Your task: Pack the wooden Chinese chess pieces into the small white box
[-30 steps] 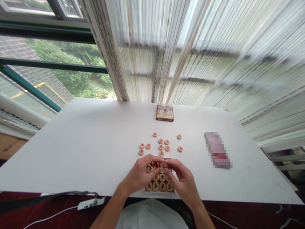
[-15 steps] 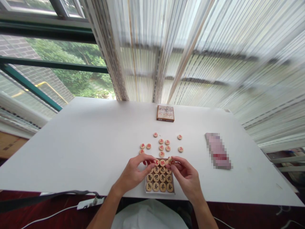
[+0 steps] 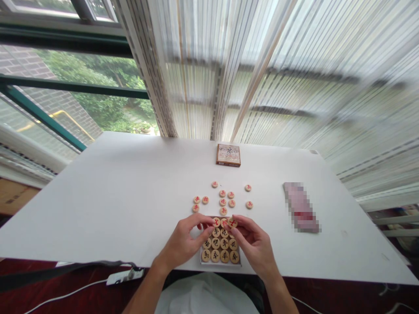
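Observation:
A shallow box (image 3: 220,264) at the table's near edge holds rows of round wooden Chinese chess pieces, mostly with black characters. Red-marked pieces lie in its far row. My left hand (image 3: 185,237) is at the box's far left corner, thumb and forefinger closed at the edge of a red-marked piece (image 3: 216,222); that hand covers the corner behind it. Between the thumb and fingers of my right hand (image 3: 257,242) is another red-marked piece (image 3: 232,222), tilted over the far right corner. Several loose red pieces (image 3: 223,202) lie beyond the box.
A flat decorated box lid (image 3: 228,155) lies farther back on the white table (image 3: 131,187). To the right is a pinkish, pixelated object (image 3: 301,207). Striped curtains (image 3: 262,78) hang behind the table. A white power strip (image 3: 124,277) sits below the near edge.
The piece in my right hand has turned so its red face shows more, and has shifted slightly left. My left hand stays nearly where it was.

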